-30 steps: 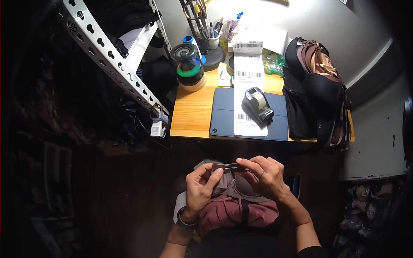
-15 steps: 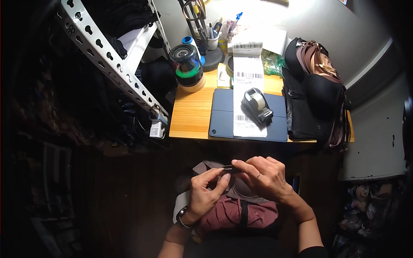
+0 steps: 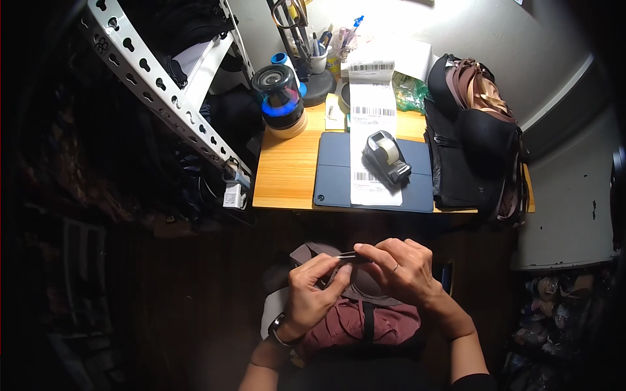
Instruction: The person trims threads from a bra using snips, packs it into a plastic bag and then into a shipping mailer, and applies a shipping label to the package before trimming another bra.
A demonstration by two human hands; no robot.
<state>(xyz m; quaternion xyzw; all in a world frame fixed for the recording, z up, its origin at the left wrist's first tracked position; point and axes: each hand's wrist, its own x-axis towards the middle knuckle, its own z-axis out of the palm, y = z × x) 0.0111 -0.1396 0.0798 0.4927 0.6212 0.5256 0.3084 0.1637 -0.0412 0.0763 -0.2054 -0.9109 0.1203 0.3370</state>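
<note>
L hand [image 3: 312, 296] & R hand [image 3: 404, 266] both pinch a thin dark item w/ pale shiny lines [image 3: 347, 257], held over a mauve-grey padded bra [image 3: 368, 281] & dusty-pink gathered cloth [image 3: 396, 324]. Ahead, pale-wood table [image 3: 280, 173]: flat slate-blue case [image 3: 332, 166], long white barcoded paper strip [image 3: 372, 98] partly atop it, black plastic tape dispenser [image 3: 393, 172] on the strip. R side: pile of mostly black padded bras [image 3: 482, 140]. L rear: dark cylinder [image 3: 277, 98], glowing blue.

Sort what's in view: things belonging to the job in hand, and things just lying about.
Seemingly in the job:
slim two-pronged tool, between left hand and right hand
mauve bra, beneath them

Seemingly just lying about:
tape dispenser
barcode label strip
blue tablet case
stacked bras
pen cup
</note>
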